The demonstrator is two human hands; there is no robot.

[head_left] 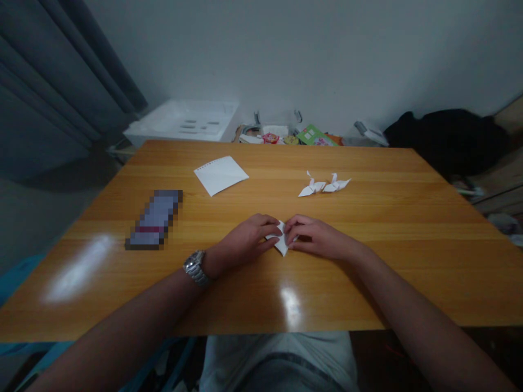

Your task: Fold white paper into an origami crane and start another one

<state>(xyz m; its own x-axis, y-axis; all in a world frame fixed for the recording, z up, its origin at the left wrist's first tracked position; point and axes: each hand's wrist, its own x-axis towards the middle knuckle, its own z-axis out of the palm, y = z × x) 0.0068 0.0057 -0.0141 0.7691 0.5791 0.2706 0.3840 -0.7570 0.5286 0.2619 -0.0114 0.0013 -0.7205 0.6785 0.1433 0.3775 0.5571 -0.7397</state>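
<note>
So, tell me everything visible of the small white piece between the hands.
The white piece looks like folded paper, roughly diamond-shaped, one pointed corner toward the wearer. It is on or just above the wooden table; fingers of the left hand and right hand touch and partly hide its sides. Finer folds are unclear.

Left hand (254,235) and right hand (321,237) nearly meet, fingers (298,220) bent, forearms (134,321) angled inward.

Phone (154,220), blurred to blocks, lies at the left side of the wooden table (408,218). Beyond its far edge: white tray (188,117) and small clutter (270,138) near the wall (306,54). Grey curtain (53,81) at left; dark heap (445,136) at right, possibly cloth.
</note>
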